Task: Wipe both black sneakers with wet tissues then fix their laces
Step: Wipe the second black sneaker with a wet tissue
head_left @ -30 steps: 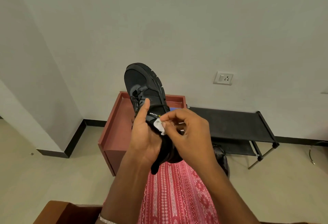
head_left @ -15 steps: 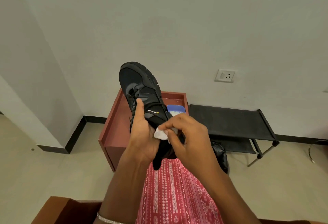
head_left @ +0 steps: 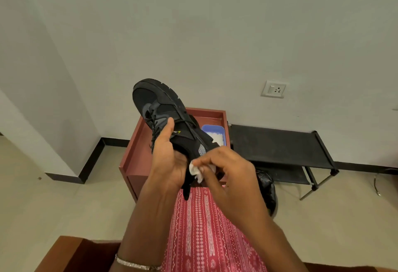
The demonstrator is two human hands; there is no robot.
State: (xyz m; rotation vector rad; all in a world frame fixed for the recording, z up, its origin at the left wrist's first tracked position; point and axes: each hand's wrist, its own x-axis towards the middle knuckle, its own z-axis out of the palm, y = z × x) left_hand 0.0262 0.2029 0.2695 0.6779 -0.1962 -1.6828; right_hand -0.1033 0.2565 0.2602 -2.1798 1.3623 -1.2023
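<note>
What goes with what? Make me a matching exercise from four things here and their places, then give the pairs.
Things:
1. black lace-up sneaker
2. crumpled white wet tissue
3. blue plastic tissue tub
4. white wall socket

Places:
A. on the wall above the black rack
B. gripped in the left hand
C. on the red-brown cabinet
D. pinched by the right hand

Pairs: 1-B, 2-D, 3-C, 4-A

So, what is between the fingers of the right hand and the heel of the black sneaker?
In the head view, a crumpled white wet tissue lies there: the right hand pinches it against the heel of the black sneaker, which the left hand holds.
</note>
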